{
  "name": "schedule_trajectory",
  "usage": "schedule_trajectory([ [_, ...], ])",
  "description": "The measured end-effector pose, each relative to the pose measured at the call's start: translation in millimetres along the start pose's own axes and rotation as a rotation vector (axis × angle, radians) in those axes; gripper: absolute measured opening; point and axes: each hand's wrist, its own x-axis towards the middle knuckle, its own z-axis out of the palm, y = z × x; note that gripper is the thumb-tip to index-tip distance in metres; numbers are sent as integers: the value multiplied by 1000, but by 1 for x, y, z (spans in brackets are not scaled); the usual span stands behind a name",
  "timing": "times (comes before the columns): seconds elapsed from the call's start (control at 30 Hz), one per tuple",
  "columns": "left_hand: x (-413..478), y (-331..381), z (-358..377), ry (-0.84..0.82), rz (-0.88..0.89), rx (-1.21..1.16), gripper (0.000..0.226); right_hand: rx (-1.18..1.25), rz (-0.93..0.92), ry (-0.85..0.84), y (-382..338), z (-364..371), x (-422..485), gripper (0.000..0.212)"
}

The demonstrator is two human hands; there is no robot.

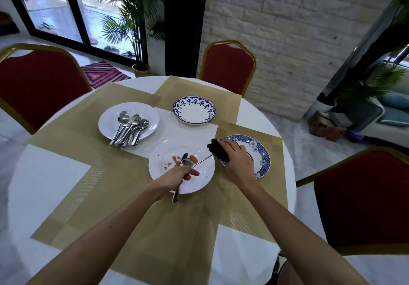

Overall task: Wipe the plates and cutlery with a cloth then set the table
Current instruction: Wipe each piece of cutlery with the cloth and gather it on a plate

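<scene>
A white plate (200,181) smeared with brown sauce lies in front of me on a gold placemat (137,214). Over it my left hand (178,175) grips several pieces of cutlery (187,163), one handle sticking out below at the plate's near rim. My right hand (235,159) holds a black cloth (218,150) wrapped around the far end of one thin piece. Under that hand sits a blue patterned plate (262,154). A white plate (152,116) at the left carries a pile of spoons and forks (129,127). A blue-rimmed bowl plate (194,110) stands farther back.
The round table (44,185) has a white cloth and several gold placemats. Red chairs with gold frames stand at the left (37,85), far side (229,66) and right (363,198). A potted palm (137,30) and glass doors are beyond.
</scene>
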Motion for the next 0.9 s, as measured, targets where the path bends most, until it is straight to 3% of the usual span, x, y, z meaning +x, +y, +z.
schedule_trajectory([
  [0.1,2,-1,4,64,99,138,21,4,19,13,-11,5,-4,55],
  [0.2,1,-2,7,109,163,61,24,-69,-239,-29,-19,17,-16,65],
  [0.27,-1,-1,7,155,185,36,28,-97,-301,-73,-16,24,-25,74],
  [0.4,-7,-6,0,111,205,102,24,-113,-82,-148,0,19,-23,68],
  [0.53,-4,-3,-3,116,208,126,26,46,187,23,6,7,-16,71],
  [0.57,-3,-2,-2,114,208,145,27,52,136,53,3,5,-14,70],
  [0.67,2,1,4,90,217,168,21,-40,-249,49,-6,9,-18,68],
  [0.73,3,4,7,81,245,171,20,-88,-371,-2,-8,15,-23,67],
  [0.9,4,-2,1,109,224,187,24,-98,-132,-205,4,10,-10,54],
])
